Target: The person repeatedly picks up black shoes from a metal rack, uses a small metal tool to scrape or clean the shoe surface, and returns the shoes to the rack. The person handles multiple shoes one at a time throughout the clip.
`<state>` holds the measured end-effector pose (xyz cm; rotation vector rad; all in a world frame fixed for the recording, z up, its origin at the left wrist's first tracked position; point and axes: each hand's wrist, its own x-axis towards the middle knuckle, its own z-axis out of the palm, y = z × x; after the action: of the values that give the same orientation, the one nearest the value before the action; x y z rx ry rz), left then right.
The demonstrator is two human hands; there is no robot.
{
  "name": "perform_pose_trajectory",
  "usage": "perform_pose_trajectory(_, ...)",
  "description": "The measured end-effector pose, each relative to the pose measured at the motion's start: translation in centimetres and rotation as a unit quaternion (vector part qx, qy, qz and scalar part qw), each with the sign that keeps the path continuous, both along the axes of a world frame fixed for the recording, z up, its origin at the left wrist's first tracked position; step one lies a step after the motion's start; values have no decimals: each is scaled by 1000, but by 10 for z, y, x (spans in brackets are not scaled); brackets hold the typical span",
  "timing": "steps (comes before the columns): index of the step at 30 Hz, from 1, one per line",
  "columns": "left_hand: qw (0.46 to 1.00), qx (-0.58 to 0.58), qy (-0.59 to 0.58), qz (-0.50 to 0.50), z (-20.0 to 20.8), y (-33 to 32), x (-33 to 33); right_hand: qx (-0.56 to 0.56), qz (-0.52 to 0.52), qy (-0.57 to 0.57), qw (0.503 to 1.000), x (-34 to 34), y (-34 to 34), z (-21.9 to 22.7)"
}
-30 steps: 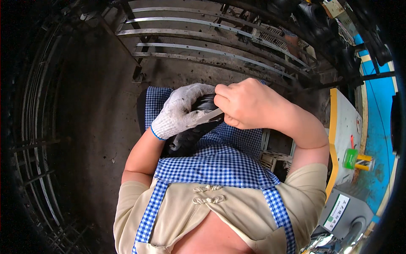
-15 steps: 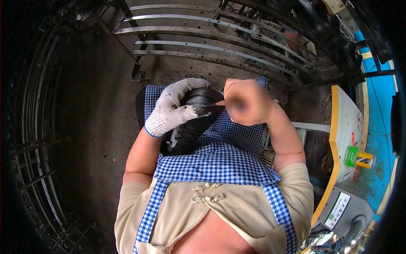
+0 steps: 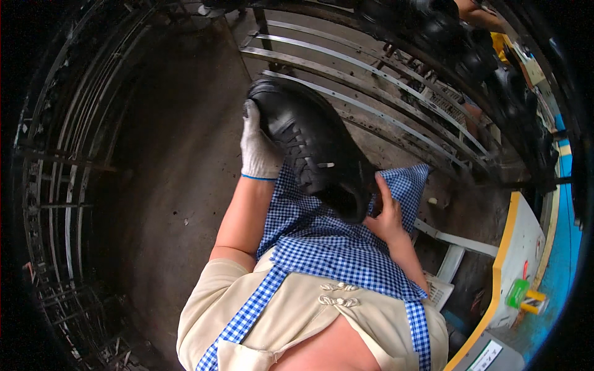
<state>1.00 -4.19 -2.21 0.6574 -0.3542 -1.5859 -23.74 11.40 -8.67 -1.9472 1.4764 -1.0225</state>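
Shoe, black, laced, leathery (image 3: 312, 133), slants above our blue-checked cloth apron (image 3: 337, 255). Our white-gloved left hand (image 3: 260, 148) grasps its toe; our bare right hand (image 3: 389, 217) meets its heel, grip unclear. We're likely repositioning it; next calls for steady support.

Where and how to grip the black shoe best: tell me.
Grip the black shoe likely best at both ends: toe from the left, heel from the right. It is long and slanted, toe far left, heel near right, so a one-ended hold might tip it.
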Motion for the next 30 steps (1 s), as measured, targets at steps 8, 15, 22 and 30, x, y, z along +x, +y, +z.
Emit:
perform_pose_trajectory(8,998,-16,22,-50,-13,8,8,-66,-38,-77,994,2,-1,-2)
perform_pose_trajectory(15,969,-169,-181,15,-16,8,9,114,-43,-431,894,-32,-2,5)
perform_pose_trajectory(22,890,-109,-424,-129,-65,-6,26,76,-59,-554,827,-46,-4,10)
perform_pose_trajectory(30,915,33,-354,-190,-111,4,22,70,-141,-465,871,-31,-31,47)
